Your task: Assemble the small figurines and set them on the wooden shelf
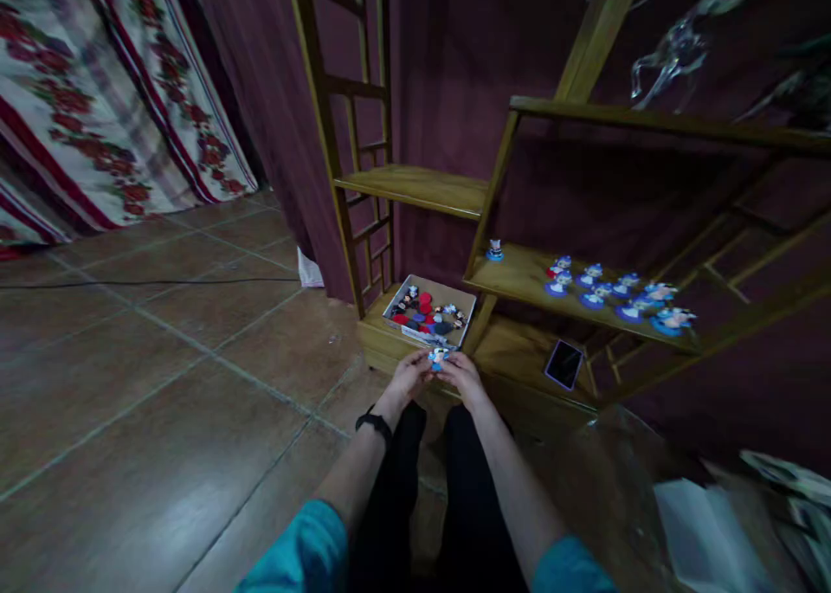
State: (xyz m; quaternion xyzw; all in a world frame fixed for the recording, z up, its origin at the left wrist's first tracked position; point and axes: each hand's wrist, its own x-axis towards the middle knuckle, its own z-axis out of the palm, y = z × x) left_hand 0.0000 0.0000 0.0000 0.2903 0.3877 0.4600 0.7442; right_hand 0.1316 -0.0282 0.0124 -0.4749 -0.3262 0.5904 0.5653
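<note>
Between both hands I hold a small blue-and-white figurine (438, 358), just in front of a cardboard box. The fingers of my left hand (413, 375) close on its left side, and those of my right hand (462, 373) close on its right side. The open box (470, 303) behind it holds small figures and red, purple and dark round pieces. On the shelf at right stand several finished-looking figurines on round bases, among them a blue-and-white figurine (673, 319) at the right end. A lone small figurine (494, 249) is at that shelf's left end.
A wooden shelf unit (415, 188) stands before a dark curtain. A tablet or phone (564, 364) leans on its lower shelf. A glass animal figure (681, 48) is on the upper shelf. A black cable (162, 282) crosses the tiled floor. White packaging (705, 524) lies at lower right.
</note>
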